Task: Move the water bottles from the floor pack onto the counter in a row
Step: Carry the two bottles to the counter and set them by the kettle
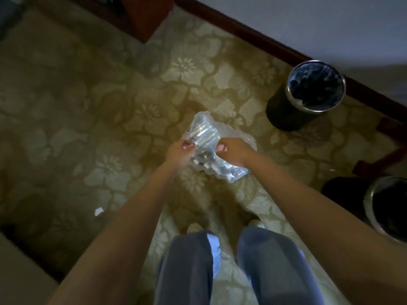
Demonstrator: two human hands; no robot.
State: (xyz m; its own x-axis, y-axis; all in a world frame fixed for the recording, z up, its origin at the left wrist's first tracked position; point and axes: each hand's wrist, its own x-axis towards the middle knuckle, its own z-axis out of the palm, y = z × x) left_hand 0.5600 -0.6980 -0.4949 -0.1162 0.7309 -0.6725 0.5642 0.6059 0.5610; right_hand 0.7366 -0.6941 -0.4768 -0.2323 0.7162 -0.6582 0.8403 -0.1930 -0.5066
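Note:
A pack of water bottles [207,137] in clear shrink-wrap lies on the patterned carpet in front of my feet. Bottle shapes show dimly through the plastic. My left hand [179,153] pinches the wrap at the pack's left side. On the right side, my right hand [232,150] pinches the same wrap, fingers closed on the plastic. Both arms reach straight down to it. No counter is visible in the head view.
A black waste bin [286,115] with a metal rim stands to the right of the pack by the wall. A second bin [370,208] sits at the right edge. Dark wooden furniture [145,16] stands at the top. A small white scrap [99,211] lies on the carpet.

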